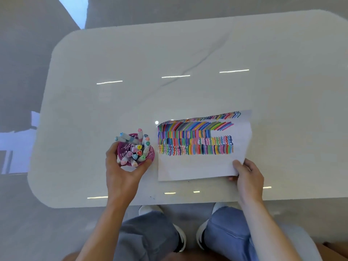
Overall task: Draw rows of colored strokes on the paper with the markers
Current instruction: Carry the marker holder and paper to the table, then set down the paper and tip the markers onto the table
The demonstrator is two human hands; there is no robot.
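A white sheet of paper lies near the front edge of the table, its upper half filled with several rows of colored strokes. My right hand pinches the paper's lower right corner, thumb on top. To the left stands a purple mesh cup packed with several capped markers. My left hand grips the cup from the near side, with its fingers around the left wall and its thumb on the right.
The white marble table stretches far back and to both sides. Its front edge runs just below my hands. My knees and shoes show under the edge.
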